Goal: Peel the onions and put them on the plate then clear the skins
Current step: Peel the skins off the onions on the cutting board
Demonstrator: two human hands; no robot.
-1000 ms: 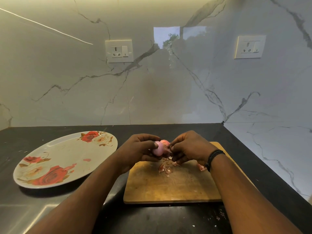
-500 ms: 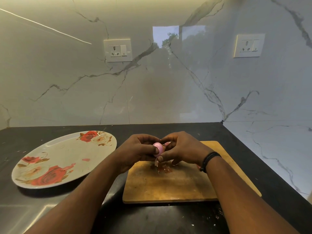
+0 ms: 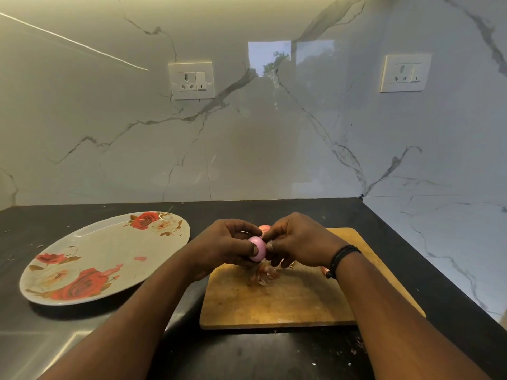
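A small pink onion [image 3: 258,248] is held above the wooden cutting board [image 3: 288,300]. My left hand [image 3: 227,246] grips it from the left, thumb across its front. My right hand [image 3: 297,241] pinches at the onion's top right with thumb and fingertips. A second onion [image 3: 264,228] peeks out behind the hands. Loose onion skins [image 3: 263,277] lie on the board under the hands. The oval plate [image 3: 90,242] with red roses sits on the counter to the left, with nothing on it but a small pink scrap.
The black counter [image 3: 247,355] ends at a marble wall behind and at a marble wall on the right. Two wall sockets [image 3: 192,80] are set in the back wall. Small skin bits [image 3: 356,349] lie on the counter at the front right.
My right hand moved back in against the onion, from holding a skin piece just right of it to pinching at its top. The hands rose slightly over the board.
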